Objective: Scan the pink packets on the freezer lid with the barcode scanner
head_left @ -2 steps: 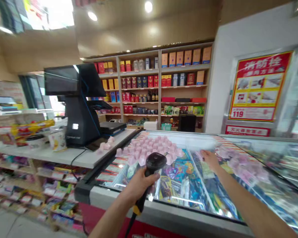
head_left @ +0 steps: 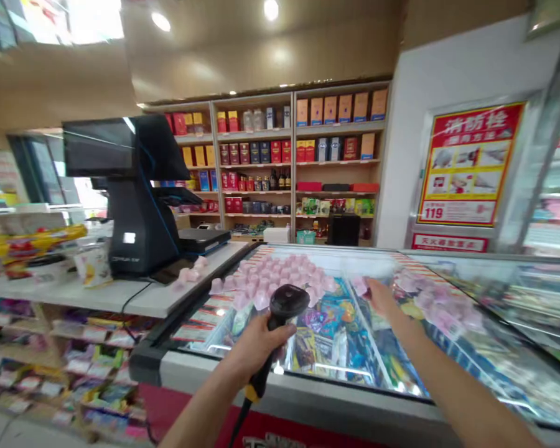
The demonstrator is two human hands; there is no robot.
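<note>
My left hand (head_left: pixel 260 342) is wrapped round the handle of a black barcode scanner (head_left: pixel 289 300), its head pointing forward over the freezer's glass top. A cable runs down from its yellow-ringed grip. Farther right, my right hand (head_left: pixel 381 300) reaches over the glass with its fingers closed on a small pink cup (head_left: pixel 360 285), slightly blurred. To the left of that hand, many pink cups (head_left: pixel 280 272) stand in a cluster on the glass. A second group of pink cups (head_left: pixel 441 298) lies to its right.
The chest freezer (head_left: pixel 205 367) holds colourful packets (head_left: pixel 329 333) under its glass. At left, a black checkout terminal (head_left: pixel 137 230) stands on a white counter (head_left: pixel 177 295) with a few pink cups (head_left: pixel 193 272). Shelves of boxed goods (head_left: pixel 256 152) line the back wall.
The whole view has shifted slightly, moving the scene left. My right hand has come a little left with the pink cup; the left hand still grips the scanner.
</note>
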